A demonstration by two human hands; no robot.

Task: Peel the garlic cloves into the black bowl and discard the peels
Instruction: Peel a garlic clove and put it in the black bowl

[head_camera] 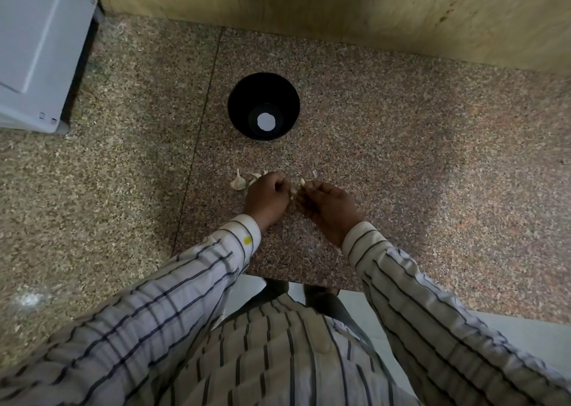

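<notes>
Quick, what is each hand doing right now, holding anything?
Left hand: fingers curled, seemingly pinching a bit of peel; too small to be sure.
Right hand: fingers curled round a garlic clove, its tip showing above the fingertips.

The person wears a pale long-sleeved shirt (278, 359) with thin dark stripes. The cuffs are buttoned. A small yellow dot (247, 240) marks the left cuff (244, 235).

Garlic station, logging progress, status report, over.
Right hand pinches garlic clove; left hand curled beside it. Black bowl holds no cloves. Nothing blocks it.
</notes>
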